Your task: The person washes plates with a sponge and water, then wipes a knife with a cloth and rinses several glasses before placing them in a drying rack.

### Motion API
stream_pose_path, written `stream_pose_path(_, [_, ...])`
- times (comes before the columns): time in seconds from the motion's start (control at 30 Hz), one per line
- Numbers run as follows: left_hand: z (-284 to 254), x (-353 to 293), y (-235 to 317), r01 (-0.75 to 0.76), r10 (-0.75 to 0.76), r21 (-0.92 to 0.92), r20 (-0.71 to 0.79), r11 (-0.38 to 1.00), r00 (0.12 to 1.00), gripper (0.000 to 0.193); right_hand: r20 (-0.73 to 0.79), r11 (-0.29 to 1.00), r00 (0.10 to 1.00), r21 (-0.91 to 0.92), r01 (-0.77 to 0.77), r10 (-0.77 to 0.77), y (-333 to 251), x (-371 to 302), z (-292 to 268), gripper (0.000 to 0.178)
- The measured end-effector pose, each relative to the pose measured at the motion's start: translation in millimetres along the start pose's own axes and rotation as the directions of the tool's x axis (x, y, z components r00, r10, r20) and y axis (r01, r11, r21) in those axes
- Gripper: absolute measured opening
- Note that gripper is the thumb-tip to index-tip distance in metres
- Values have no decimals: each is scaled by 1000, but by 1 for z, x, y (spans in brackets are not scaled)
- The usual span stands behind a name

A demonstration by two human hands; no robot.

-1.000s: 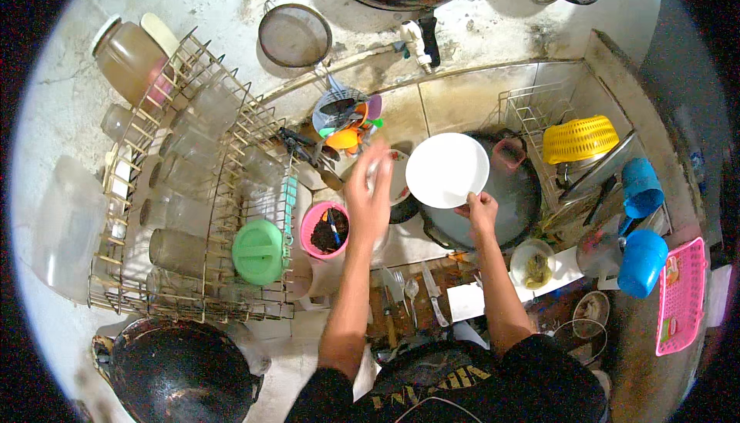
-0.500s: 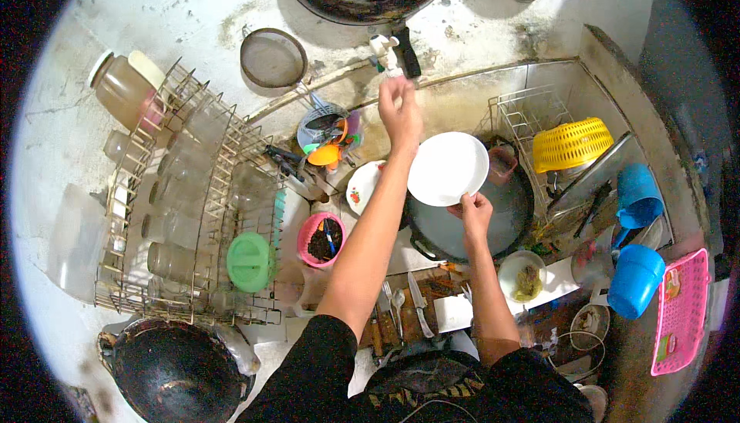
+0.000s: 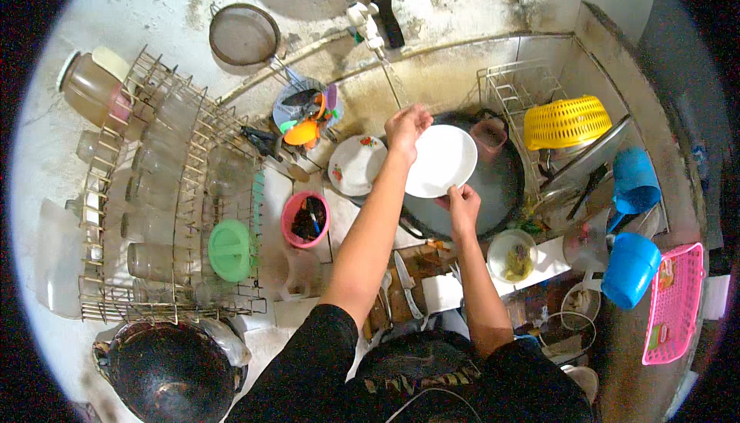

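A white plate [image 3: 441, 162] is held tilted over a large dark basin [image 3: 501, 199] of greyish water. My right hand [image 3: 464, 207] pinches its near rim between thumb and fingers. At the plate's upper left edge is my left hand [image 3: 407, 132], its fingers loosely bent and apart, with nothing seen in them. Above that hand, a white tap [image 3: 364, 24] juts from the wall, and what looks like a thin stream of water falls from it. Left of my left forearm lies another white plate [image 3: 356, 167] with red flower prints.
A wire rack [image 3: 181, 215] of glass jars fills the left side. Beside it are a pink bowl [image 3: 287, 219] and a utensil basket [image 3: 312, 99]. Knives [image 3: 407, 280] lie close to me. At right are a yellow colander [image 3: 566, 122], blue dippers [image 3: 630, 269] and a pink basket [image 3: 674, 307].
My left hand has come down from the tap to the plate's edge, and a thin stream now shows below the tap. My right hand keeps its hold. The view has shifted slightly.
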State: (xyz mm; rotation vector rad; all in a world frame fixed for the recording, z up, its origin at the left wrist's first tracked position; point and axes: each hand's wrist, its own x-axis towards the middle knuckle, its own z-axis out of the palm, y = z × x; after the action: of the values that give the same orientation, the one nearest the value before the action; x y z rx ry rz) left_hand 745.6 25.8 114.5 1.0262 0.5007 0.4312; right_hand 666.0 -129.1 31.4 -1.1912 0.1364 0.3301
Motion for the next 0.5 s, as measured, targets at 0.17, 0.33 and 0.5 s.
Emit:
stream_pose_path(0.17, [-5, -13, 4, -53, 54, 106, -10, 993, 998, 14, -11, 998, 999, -60, 31, -31, 16, 7, -15, 16])
stream_pose_path(0.33, [-83, -13, -1, -372, 481, 452, -152, 811, 864, 28, 65, 998, 996, -1, -63, 63, 17, -6, 4, 16])
stream_pose_path(0.5, [-104, -64, -15, 4, 245, 549, -380, 836, 892, 57, 174, 972, 977, 175, -156, 125, 2, -4, 14, 17])
